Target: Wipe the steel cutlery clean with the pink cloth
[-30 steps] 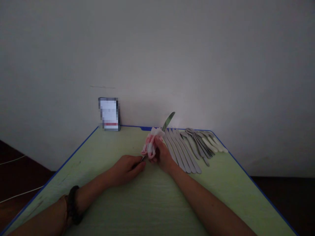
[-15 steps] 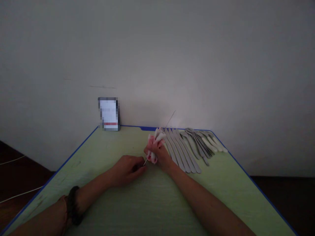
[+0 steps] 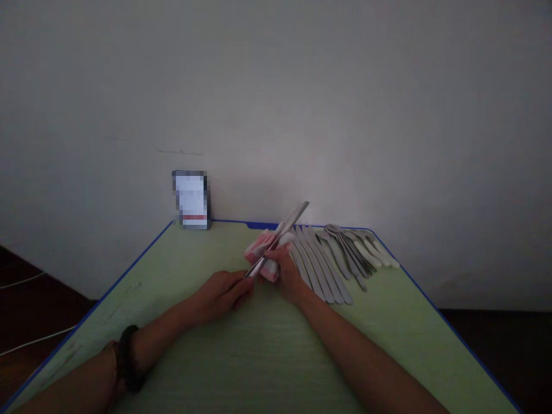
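A metal table knife (image 3: pixel 296 214) slants up and away over the table, its blade end toward the wall. My left hand (image 3: pixel 224 294) is closed on the near end of its handle. Around the middle of the knife, my right hand (image 3: pixel 284 270) holds a pink and white cloth (image 3: pixel 261 244), with the thumb near the knife. The cloth lies under the knife and spreads out to its left. Just right of my right hand, several table knives (image 3: pixel 321 273) lie side by side.
Right of the knives lie several forks (image 3: pixel 351 250) and some pale-handled cutlery (image 3: pixel 371 253). A phone with a lit, blurred screen (image 3: pixel 192 200) leans on the wall at the back left. The green table (image 3: pixel 241 362) has a blue edge against the wall.
The knife has turned from edge-on so that its broad side shows. The cloth has opened from a wrapped bunch and spread to the left; my right thumb shifted onto it.
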`<act>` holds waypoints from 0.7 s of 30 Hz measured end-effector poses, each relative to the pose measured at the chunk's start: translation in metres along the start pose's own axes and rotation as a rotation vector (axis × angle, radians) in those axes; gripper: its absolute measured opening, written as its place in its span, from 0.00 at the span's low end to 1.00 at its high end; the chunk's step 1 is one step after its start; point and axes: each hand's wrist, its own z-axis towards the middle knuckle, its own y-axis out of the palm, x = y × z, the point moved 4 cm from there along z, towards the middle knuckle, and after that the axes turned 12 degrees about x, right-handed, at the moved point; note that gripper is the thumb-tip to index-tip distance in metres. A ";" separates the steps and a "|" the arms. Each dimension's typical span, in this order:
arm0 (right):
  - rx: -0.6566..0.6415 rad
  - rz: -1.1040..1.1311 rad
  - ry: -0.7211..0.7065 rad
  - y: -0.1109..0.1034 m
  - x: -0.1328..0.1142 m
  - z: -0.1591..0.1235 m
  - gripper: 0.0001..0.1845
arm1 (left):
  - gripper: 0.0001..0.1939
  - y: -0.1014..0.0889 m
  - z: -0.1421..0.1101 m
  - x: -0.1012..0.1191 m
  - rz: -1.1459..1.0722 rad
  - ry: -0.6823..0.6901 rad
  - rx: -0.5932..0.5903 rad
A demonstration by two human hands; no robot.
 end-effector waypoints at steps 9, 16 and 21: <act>-0.060 -0.170 -0.096 0.005 -0.004 -0.002 0.21 | 0.18 0.003 0.000 0.000 0.087 0.097 -0.006; 0.047 -0.230 -0.217 -0.003 -0.004 0.005 0.30 | 0.19 0.002 0.001 0.000 0.067 0.048 0.003; 0.057 -0.203 -0.203 0.000 -0.005 0.004 0.32 | 0.19 0.003 0.002 -0.001 0.113 0.034 0.026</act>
